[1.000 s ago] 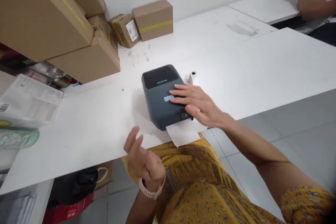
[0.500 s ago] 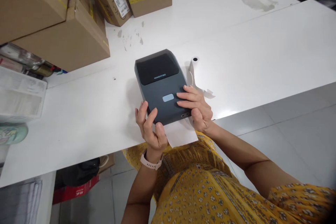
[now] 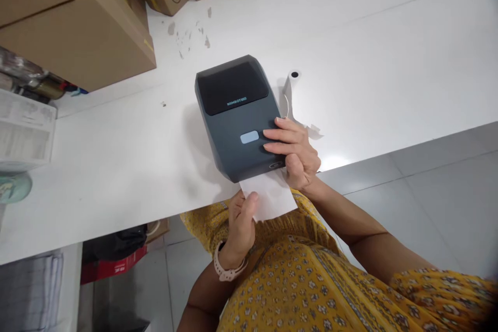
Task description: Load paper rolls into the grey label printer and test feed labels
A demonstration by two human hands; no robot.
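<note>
Dark slate-grey, a printer (image 3: 229, 132) sits at the front edge of a white table (image 3: 369, 88), white paper (image 3: 274, 202) sticking out of its front. The person's left hand (image 3: 241, 223) pinches the paper's left side, thumb on top; the fingers beneath are mostly hidden, so how tightly they press is hard to tell. The right hand (image 3: 293, 150) rests on the printer's right front corner, fingers nearly straight and slightly parted. A partly unwound white roll (image 3: 294, 77) stands just beyond.
</note>
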